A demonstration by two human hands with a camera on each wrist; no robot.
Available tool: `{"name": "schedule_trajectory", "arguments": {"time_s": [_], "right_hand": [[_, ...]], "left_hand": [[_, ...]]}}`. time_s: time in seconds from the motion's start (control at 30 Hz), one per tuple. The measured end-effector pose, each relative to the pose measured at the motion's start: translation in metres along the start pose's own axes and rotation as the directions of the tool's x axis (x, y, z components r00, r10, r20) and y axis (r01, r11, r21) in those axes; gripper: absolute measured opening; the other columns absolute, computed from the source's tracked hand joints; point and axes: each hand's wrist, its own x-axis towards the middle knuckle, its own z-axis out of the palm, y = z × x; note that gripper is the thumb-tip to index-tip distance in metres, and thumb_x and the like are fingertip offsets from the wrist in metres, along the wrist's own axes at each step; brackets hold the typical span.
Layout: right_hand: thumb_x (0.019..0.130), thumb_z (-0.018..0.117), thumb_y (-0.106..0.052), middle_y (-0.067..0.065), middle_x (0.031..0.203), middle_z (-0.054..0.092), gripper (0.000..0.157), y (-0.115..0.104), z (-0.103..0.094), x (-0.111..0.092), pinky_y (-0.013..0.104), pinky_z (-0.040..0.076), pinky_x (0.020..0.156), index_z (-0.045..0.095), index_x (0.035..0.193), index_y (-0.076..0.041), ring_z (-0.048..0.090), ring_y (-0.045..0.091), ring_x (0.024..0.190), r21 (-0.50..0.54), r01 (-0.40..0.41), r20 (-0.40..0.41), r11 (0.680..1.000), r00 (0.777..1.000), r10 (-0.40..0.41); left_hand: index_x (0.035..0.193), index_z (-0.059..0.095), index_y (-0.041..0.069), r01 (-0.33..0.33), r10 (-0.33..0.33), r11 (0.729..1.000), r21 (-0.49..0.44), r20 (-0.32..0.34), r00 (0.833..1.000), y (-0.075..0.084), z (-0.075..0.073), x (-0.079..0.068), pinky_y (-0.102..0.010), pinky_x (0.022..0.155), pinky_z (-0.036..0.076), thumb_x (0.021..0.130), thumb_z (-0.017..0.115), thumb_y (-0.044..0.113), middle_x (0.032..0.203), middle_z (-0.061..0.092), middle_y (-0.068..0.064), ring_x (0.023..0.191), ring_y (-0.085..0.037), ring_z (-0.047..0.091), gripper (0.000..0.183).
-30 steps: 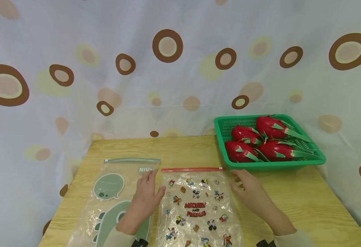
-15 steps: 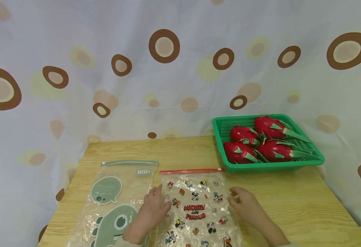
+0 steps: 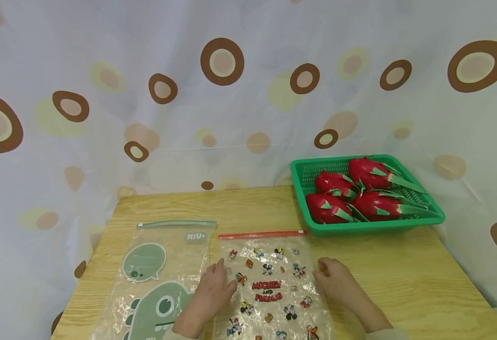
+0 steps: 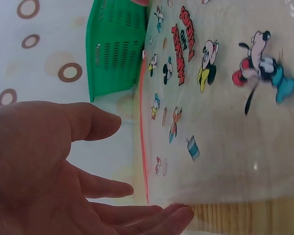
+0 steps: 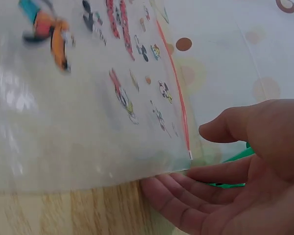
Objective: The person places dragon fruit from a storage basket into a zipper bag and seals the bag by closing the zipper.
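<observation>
In the head view a clear zip bag [image 3: 269, 269] with a red zip strip and cartoon prints lies flat on the wooden table. My left hand [image 3: 212, 293] is at its left edge and my right hand [image 3: 337, 282] at its right edge. The left wrist view shows the left hand [image 4: 83, 166] with its thumb apart and fingertips at the bag's edge. Seen from the right wrist, the fingertips of the right hand [image 5: 235, 171] meet the bag's edge, the thumb raised clear of it. Neither hand pinches the bag.
Left of it lies another clear zip bag [image 3: 146, 283] with a green strip and a dinosaur print. A green basket [image 3: 371, 229] at the back right holds several red dragon fruits [image 3: 373, 205]. A patterned curtain [image 3: 248, 104] hangs behind the table [image 3: 401, 264].
Both hands have drawn back toward me along the sides of the red-strip bag. The left has also shifted a little right, nearer that bag. The bags and basket stay put.
</observation>
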Motion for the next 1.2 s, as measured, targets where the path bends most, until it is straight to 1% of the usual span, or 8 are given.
{"name": "schedule_trajectory", "arguments": {"time_s": [0.2, 0.33, 0.4, 0.47, 0.7, 0.93, 1.07, 1.2], "right_hand": [[0.095, 0.059, -0.011, 0.023, 0.118, 0.064, 0.047, 0.005, 0.003, 0.0, 0.045, 0.056, 0.091, 0.049, 0.132, 0.017, 0.062, 0.038, 0.111, 0.165, -0.066, 0.007, 0.984, 0.998, 0.066], [0.098, 0.055, -0.01, 0.023, 0.119, 0.065, 0.046, 0.007, 0.005, 0.002, 0.04, 0.057, 0.09, 0.047, 0.135, 0.016, 0.063, 0.033, 0.11, 0.291, -0.119, 0.033, 0.949, 0.993, 0.114], [0.099, 0.054, -0.01, 0.024, 0.119, 0.065, 0.045, 0.007, 0.005, 0.003, 0.037, 0.057, 0.089, 0.048, 0.134, 0.016, 0.064, 0.03, 0.11, 0.345, -0.14, 0.05, 0.928, 0.99, 0.131], [0.1, 0.052, -0.011, 0.025, 0.122, 0.064, 0.044, 0.006, 0.005, 0.004, 0.034, 0.056, 0.088, 0.048, 0.134, 0.015, 0.062, 0.029, 0.112, 0.388, -0.158, 0.069, 0.908, 0.987, 0.143], [0.102, 0.051, -0.015, 0.03, 0.138, 0.052, 0.047, 0.003, 0.003, 0.007, 0.031, 0.052, 0.093, 0.046, 0.137, 0.015, 0.052, 0.032, 0.126, 0.423, -0.163, 0.093, 0.891, 0.986, 0.136], [0.101, 0.05, -0.011, 0.016, 0.113, 0.06, 0.044, 0.001, -0.001, 0.012, 0.026, 0.054, 0.074, 0.046, 0.137, 0.014, 0.057, 0.016, 0.096, 0.484, -0.162, 0.116, 0.86, 0.986, 0.12], [0.102, 0.048, -0.009, 0.018, 0.113, 0.059, 0.043, -0.003, -0.003, 0.013, 0.031, 0.057, 0.075, 0.044, 0.138, 0.015, 0.061, 0.017, 0.093, 0.528, -0.15, 0.137, 0.836, 0.986, 0.09], [0.103, 0.047, -0.01, 0.021, 0.118, 0.056, 0.044, -0.007, -0.007, 0.014, 0.034, 0.058, 0.078, 0.043, 0.139, 0.014, 0.06, 0.018, 0.093, 0.533, -0.151, 0.153, 0.833, 0.985, 0.081]], "left_hand": [[0.148, 0.027, -0.012, 0.025, -0.032, 0.993, -0.112, -0.057, 0.998, -0.003, 0.002, 0.002, -0.06, 0.105, 0.043, 0.092, 0.061, 0.012, 0.138, 0.045, -0.039, 0.126, -0.052, 0.049, 0.07], [0.149, 0.028, -0.009, 0.05, -0.068, 0.983, -0.175, -0.1, 0.993, -0.006, 0.001, 0.004, -0.044, 0.084, 0.057, 0.092, 0.063, 0.008, 0.133, 0.054, -0.031, 0.101, -0.032, 0.063, 0.069], [0.148, 0.032, -0.008, 0.063, -0.087, 0.98, -0.191, -0.12, 0.989, -0.007, 0.0, 0.005, -0.036, 0.072, 0.056, 0.092, 0.065, 0.011, 0.129, 0.06, -0.027, 0.09, -0.022, 0.063, 0.067], [0.147, 0.035, -0.007, 0.068, -0.098, 0.974, -0.214, -0.134, 0.986, -0.008, -0.002, 0.005, -0.033, 0.069, 0.056, 0.092, 0.065, 0.013, 0.122, 0.065, -0.023, 0.088, -0.019, 0.064, 0.066], [0.141, 0.045, -0.005, 0.046, -0.094, 0.949, -0.312, -0.141, 0.986, -0.014, -0.008, 0.001, -0.029, 0.066, 0.058, 0.095, 0.064, 0.02, 0.108, 0.071, -0.015, 0.087, -0.019, 0.07, 0.055], [0.137, 0.052, 0.0, 0.06, -0.121, 0.928, -0.367, -0.144, 0.982, -0.018, -0.013, -0.003, -0.024, 0.06, 0.055, 0.096, 0.065, 0.023, 0.104, 0.072, -0.012, 0.074, -0.011, 0.066, 0.049], [0.135, 0.054, -0.001, 0.05, -0.124, 0.921, -0.386, -0.169, 0.978, -0.019, -0.016, -0.008, -0.023, 0.06, 0.056, 0.095, 0.066, 0.022, 0.106, 0.072, -0.013, 0.076, -0.011, 0.066, 0.047], [0.135, 0.053, -0.002, 0.052, -0.133, 0.911, -0.409, -0.172, 0.976, -0.021, -0.019, -0.014, -0.022, 0.061, 0.055, 0.095, 0.067, 0.023, 0.107, 0.072, -0.014, 0.078, -0.011, 0.066, 0.049]]}}
